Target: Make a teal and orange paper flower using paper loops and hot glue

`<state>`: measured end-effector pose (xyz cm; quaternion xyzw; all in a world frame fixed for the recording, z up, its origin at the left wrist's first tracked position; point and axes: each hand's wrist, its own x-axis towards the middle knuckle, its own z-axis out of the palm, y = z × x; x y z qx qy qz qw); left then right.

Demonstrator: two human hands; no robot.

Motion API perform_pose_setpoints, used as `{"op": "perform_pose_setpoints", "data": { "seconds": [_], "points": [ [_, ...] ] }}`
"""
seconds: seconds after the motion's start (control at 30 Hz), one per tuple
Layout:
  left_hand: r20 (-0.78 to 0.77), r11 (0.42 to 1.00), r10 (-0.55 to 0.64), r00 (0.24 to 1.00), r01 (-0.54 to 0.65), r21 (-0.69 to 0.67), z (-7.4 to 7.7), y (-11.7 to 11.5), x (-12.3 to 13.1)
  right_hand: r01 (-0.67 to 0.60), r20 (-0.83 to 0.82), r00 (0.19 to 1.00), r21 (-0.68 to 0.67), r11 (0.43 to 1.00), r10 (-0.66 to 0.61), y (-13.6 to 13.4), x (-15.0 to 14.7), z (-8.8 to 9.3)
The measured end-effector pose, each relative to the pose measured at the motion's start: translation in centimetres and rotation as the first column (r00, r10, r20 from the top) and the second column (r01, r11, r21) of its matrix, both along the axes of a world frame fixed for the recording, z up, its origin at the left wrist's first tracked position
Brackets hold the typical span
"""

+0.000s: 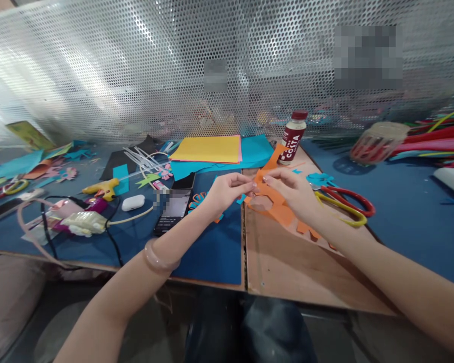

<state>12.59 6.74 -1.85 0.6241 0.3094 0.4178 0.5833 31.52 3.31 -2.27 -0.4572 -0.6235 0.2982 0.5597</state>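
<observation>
My left hand (227,194) and my right hand (291,189) meet above the table, each with its fingers pinched on a small piece of orange paper (259,176). How far that piece runs behind the fingers is hidden. Beneath them lies an orange paper sheet (278,214) with holes and notches cut out of it. To the right of my right hand are scissors (350,204) with red and yellow handles. A looped blue and orange paper shape (199,200) lies left of my left hand, partly covered by it.
Behind my hands are a Costa bottle (292,138) and stacked coloured paper (208,149). Leftward lie a phone (175,204), a white earbud case (133,202), a yellow glue gun (104,189) and cables. A tipped plastic jar (380,143) lies at right. Perforated metal panels (155,65) stand behind.
</observation>
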Motion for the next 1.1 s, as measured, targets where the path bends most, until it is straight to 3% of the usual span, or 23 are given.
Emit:
{"op": "perform_pose_setpoints", "data": {
  "seconds": [0.23,0.43,0.53,0.57,0.63,0.73,0.83,1.0,1.1],
  "points": [
    [-0.106,0.999,0.01,0.994,-0.004,0.054,0.4,-0.5,0.0,-0.03,-0.073,0.997,-0.05,0.998,0.027,0.4,-0.1,-0.9],
    [-0.038,0.999,0.009,0.999,-0.007,0.051,0.2,-0.3,0.2,-0.071,-0.036,0.997,-0.042,0.997,0.07,0.1,-0.4,-1.2],
    [-0.031,0.998,0.049,0.998,-0.048,0.037,0.3,-0.3,0.1,-0.014,0.146,0.989,0.145,0.989,-0.007,0.3,0.4,-0.8],
    [-0.046,0.998,0.058,0.997,-0.057,0.027,0.4,-0.4,0.1,-0.013,0.273,0.96,0.274,0.962,-0.065,0.4,0.8,-0.6],
    [-0.091,0.998,0.065,0.994,-0.065,0.005,0.5,-0.4,0.1,-0.108,0.529,0.818,0.526,0.844,-0.225,0.8,1.8,-0.3],
    [-0.135,0.998,0.061,0.989,-0.064,-0.018,0.4,-0.4,0.1,-0.304,0.698,0.6,0.65,0.696,-0.39,1.2,2.9,-0.2],
    [-0.137,0.998,0.05,0.989,-0.053,-0.021,0.2,-0.2,0.0,-0.385,0.752,0.523,0.628,0.676,-0.4,1.1,3.2,-0.7],
    [-0.135,0.999,0.017,0.991,-0.022,-0.036,-0.3,0.3,-0.1,-0.406,0.768,0.526,0.604,0.686,-0.365,0.9,2.9,-1.5],
    [-0.138,0.999,0.018,0.99,-0.023,-0.035,-0.3,0.3,-0.2,-0.412,0.758,0.523,0.625,0.663,-0.389,1.0,2.7,-1.6]
  ]
}}
